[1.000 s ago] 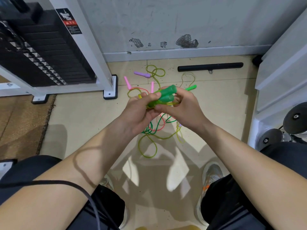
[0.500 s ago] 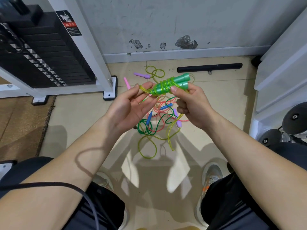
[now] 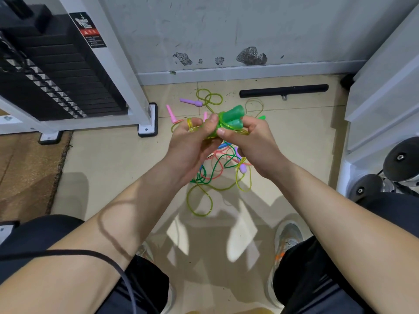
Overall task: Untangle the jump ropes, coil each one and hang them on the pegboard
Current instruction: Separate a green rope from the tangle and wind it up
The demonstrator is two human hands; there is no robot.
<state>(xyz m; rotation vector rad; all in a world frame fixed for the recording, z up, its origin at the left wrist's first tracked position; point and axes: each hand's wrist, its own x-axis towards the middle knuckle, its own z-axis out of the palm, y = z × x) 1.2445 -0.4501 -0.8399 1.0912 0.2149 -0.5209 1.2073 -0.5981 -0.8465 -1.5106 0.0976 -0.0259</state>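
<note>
Your left hand [image 3: 192, 143] and right hand [image 3: 256, 146] both grip the green jump rope [image 3: 233, 113] — handles bundled, cord wound round them — above the tangled ropes [image 3: 218, 168] lying on the floor [image 3: 108, 159].

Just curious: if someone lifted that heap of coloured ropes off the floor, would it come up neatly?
Probably not. The ropes look thin and lie in loose loops, so they'd likely droop. Colours cross each other, so one would probably drag the rest. The small purple handle suggests little weight.

rope tangle [image 3: 217, 168] on floor [image 3: 108, 168], below hands.
</note>
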